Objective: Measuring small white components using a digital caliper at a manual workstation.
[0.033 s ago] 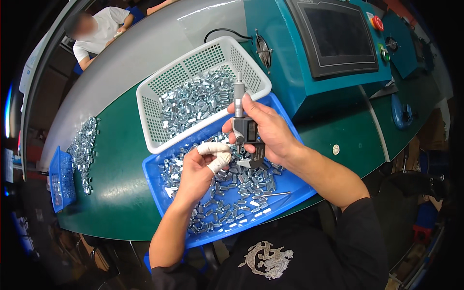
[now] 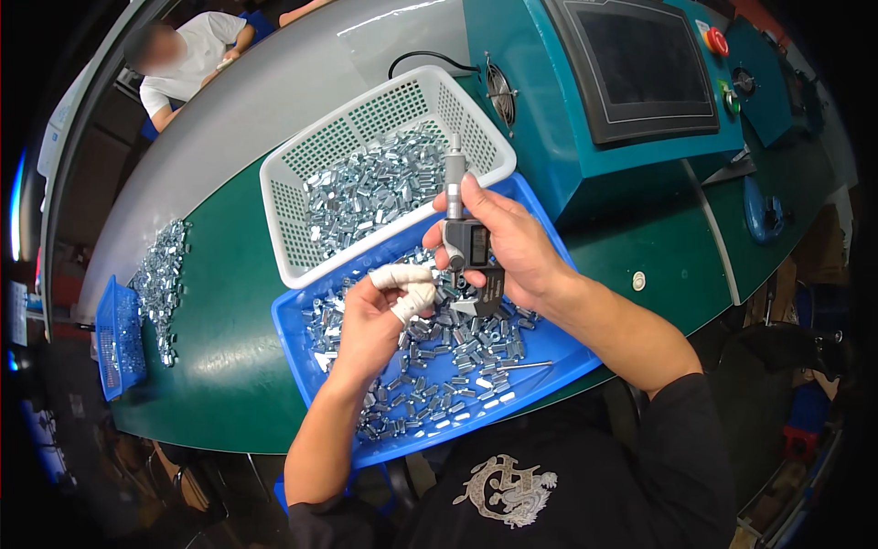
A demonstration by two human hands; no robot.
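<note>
A digital micrometer (image 2: 469,242) with a silver barrel and a dark display body is gripped in my right hand (image 2: 523,252), its barrel pointing away from me. My left hand (image 2: 368,322), with white coverings on the thumb and a finger, is pinched closed beside the micrometer's measuring gap. Whatever those fingertips hold is hidden. Both hands are over a blue plastic tray (image 2: 553,377), where many small silver hex-shaped metal pieces (image 2: 448,389) lie loose. A thin metal rod (image 2: 529,366) rests among them near the tray's right side.
Beyond the blue tray, a white perforated basket (image 2: 347,130) holds more metal pieces. Further left are a loose pile (image 2: 161,284) and a small blue basket (image 2: 108,343). A teal machine (image 2: 572,183) with a screen stands right. A person in white (image 2: 197,59) sits far left.
</note>
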